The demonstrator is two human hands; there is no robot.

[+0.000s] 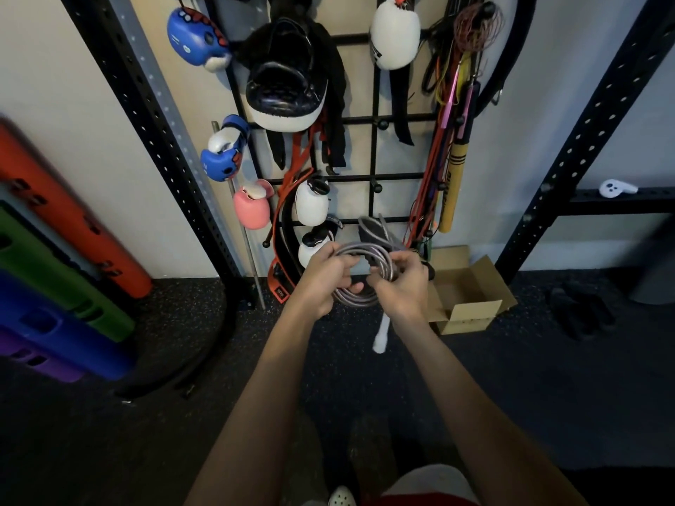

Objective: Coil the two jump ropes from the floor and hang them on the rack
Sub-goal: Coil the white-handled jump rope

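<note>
Head view: your left hand (325, 277) and right hand (400, 286) both grip 1 coiled jump rope (365, 272), held just in front of the rack (372, 177); its white handle (381, 334) dangles below. Coiling looks about finished. Next: tuck the handle, loop the coil over a free peg (377, 188). 2nd rope not identifiable.
</note>
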